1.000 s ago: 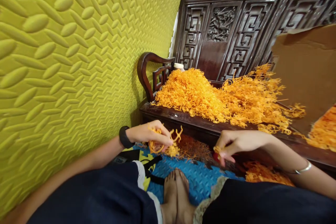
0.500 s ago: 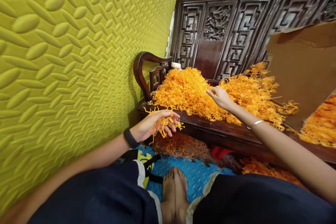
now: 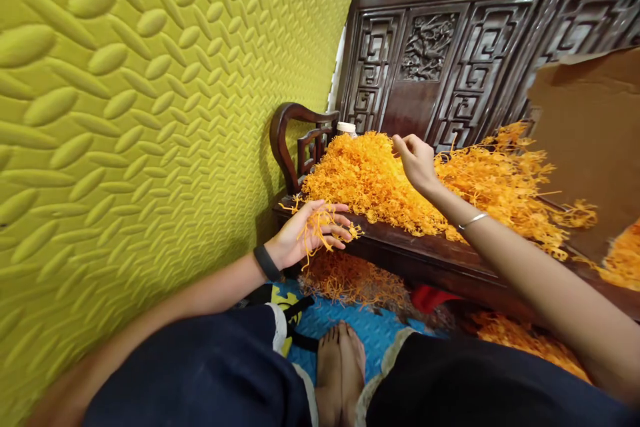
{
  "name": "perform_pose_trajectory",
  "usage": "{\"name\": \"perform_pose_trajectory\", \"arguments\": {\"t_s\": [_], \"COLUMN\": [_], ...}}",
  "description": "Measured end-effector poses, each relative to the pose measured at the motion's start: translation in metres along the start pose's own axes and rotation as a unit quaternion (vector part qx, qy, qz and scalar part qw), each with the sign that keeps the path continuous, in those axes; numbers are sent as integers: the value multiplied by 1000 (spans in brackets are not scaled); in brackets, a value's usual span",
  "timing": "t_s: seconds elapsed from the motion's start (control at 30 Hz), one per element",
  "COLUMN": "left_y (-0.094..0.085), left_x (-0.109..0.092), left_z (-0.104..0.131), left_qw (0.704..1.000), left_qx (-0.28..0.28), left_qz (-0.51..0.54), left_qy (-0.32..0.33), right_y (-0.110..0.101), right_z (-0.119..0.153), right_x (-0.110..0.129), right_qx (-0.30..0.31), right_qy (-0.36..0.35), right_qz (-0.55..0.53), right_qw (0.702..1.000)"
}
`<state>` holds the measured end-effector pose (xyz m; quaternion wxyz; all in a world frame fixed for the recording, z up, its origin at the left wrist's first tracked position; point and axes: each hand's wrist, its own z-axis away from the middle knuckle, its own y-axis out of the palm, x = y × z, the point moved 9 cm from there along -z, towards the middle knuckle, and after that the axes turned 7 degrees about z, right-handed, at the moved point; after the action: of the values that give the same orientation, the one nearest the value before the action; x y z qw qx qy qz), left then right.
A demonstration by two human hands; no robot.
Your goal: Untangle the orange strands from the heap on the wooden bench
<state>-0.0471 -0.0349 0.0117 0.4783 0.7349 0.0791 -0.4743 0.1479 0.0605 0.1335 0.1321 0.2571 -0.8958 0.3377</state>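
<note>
In the head view my left hand (image 3: pixel 296 235) is palm up in front of the bench. Its loosely curled fingers hold a few orange plastic sprigs (image 3: pixel 323 220), thin stems with branching ends that stick out past the fingertips. My right hand (image 3: pixel 420 163) is raised over a heap of orange plastic sprigs (image 3: pixel 357 177), its fingers bent and closed together. Whatever may be between those fingertips is hidden. A second, longer-stemmed bunch of orange sprigs (image 3: pixel 510 190) lies to the right, behind my right forearm.
Both heaps rest on a dark carved wooden bench (image 3: pixel 400 247) with a curved armrest (image 3: pixel 283 140). A white-lidded jar (image 3: pixel 346 128) stands in its corner. Cardboard (image 3: pixel 590 140) leans at right. More orange pieces (image 3: pixel 350 277) lie underneath. Yellow textured matting (image 3: pixel 150 147) covers the left side.
My right hand has lifted from the heap and its fingers have curled in. The fingers of my left hand have spread slightly around the sprigs. The whole view has shifted a little.
</note>
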Motion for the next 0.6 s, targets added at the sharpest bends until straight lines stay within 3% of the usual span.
{"name": "perform_pose_trajectory", "arguments": {"t_s": [0.07, 0.13, 0.27, 0.33, 0.43, 0.6], "left_y": [0, 0, -2, -5, -7, -1], "left_x": [0, 0, -2, -1, 1, 5], "left_z": [-1, -1, 1, 1, 2, 1], "left_qw": [1000, 999, 997, 995, 994, 998], "left_qx": [-4, -8, -30, -59, -84, -50], "left_qz": [21, 37, 65, 74, 64, 40], "left_qy": [1, 5, 21, 21, 17, 15], "right_y": [-13, -13, 6, 15, 26, 35], "right_z": [17, 41, 103, 123, 133, 130], "right_x": [40, 84, 148, 160, 166, 156], "right_qx": [-11, 50, 196, 213, 207, 218], "right_qy": [-60, -151, -334, -380, -398, -324], "right_qz": [-115, -168, -95, -34, 34, 88], "right_qw": [991, 973, 917, 899, 893, 916]}}
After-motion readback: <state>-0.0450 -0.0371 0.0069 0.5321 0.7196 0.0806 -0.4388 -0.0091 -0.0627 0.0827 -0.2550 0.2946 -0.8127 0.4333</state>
